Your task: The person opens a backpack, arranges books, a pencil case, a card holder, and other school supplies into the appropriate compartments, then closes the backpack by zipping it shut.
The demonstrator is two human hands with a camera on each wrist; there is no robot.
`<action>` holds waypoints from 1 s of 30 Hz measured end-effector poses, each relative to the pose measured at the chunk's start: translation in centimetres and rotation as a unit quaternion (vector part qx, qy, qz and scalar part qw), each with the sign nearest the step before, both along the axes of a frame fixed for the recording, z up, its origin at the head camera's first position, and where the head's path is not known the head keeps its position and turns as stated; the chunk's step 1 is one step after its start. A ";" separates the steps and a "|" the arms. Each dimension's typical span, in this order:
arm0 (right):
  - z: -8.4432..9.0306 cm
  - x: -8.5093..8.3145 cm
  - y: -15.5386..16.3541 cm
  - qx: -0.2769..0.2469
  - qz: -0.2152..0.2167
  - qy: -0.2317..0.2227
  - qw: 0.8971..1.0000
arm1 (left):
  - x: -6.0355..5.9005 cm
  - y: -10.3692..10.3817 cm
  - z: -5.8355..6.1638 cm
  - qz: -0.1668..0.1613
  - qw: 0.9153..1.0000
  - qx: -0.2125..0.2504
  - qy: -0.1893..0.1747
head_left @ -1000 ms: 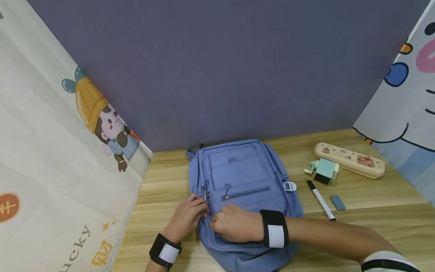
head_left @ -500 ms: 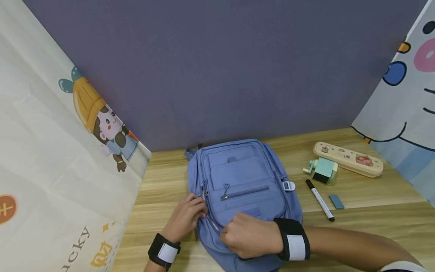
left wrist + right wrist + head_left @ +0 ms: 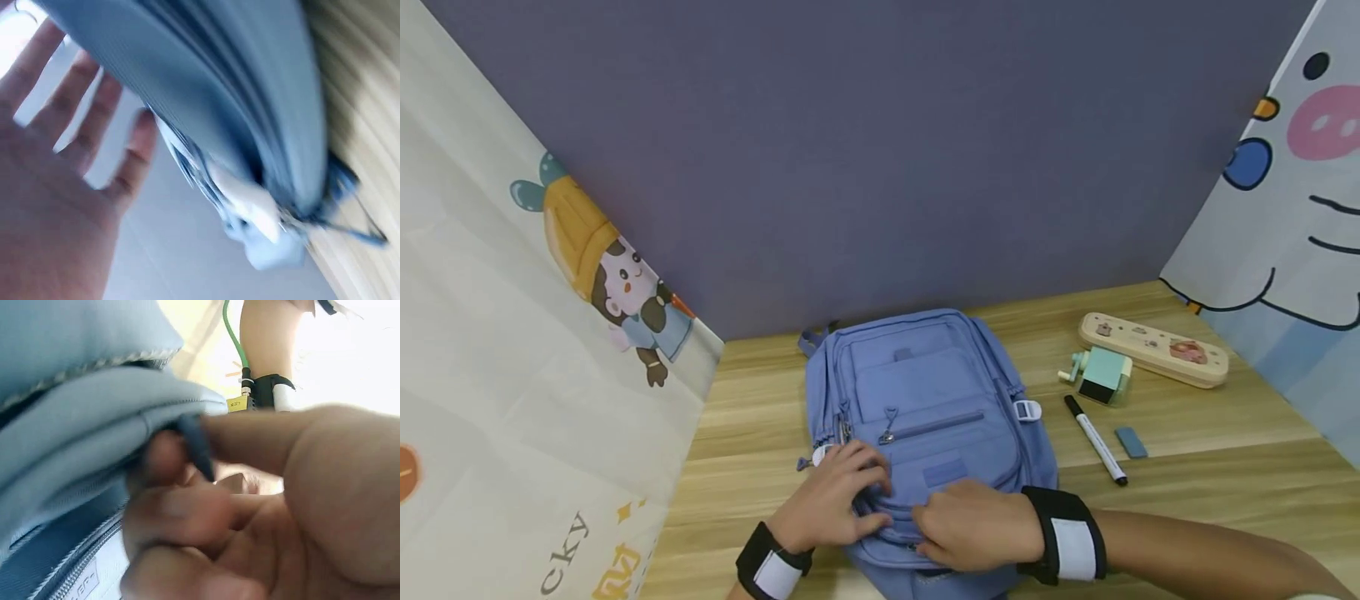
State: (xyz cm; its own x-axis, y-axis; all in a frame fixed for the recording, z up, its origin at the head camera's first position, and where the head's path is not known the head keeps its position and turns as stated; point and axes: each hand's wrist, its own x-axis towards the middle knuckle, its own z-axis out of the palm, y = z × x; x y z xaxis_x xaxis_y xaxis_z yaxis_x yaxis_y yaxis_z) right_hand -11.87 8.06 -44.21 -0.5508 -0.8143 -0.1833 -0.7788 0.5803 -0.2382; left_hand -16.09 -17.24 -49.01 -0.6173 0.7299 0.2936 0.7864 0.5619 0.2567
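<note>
A blue backpack (image 3: 917, 375) lies on the wooden table with its front pockets facing up. My right hand (image 3: 973, 525) is at its lower front, thumb and finger pinching a dark blue zipper pull (image 3: 197, 447) on the seam. Over the lower left side of the bag, my left hand (image 3: 838, 500) has its fingers spread and fingertips on the fabric. The left wrist view shows those fingers (image 3: 69, 103) fairly straight beside the pocket's edge, holding nothing. A second zipper (image 3: 936, 427) crosses the upper front pocket.
To the bag's right lie a black-and-white marker (image 3: 1096, 440), a blue-grey eraser (image 3: 1131, 442), a mint pencil sharpener (image 3: 1103, 375) with a crank and a cream pencil case (image 3: 1153, 350). A dark partition (image 3: 925, 167) stands behind, with printed sheets at both sides.
My right hand has moved right and down along the pocket seam. The left hand has let go of the bag's left edge, shifted right and spread its fingers.
</note>
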 end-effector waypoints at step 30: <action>0.7 -0.3 3.0 -0.083 -0.025 -0.065 0.994 | 0.7 2.1 0.1 -0.012 1.000 -0.025 0.004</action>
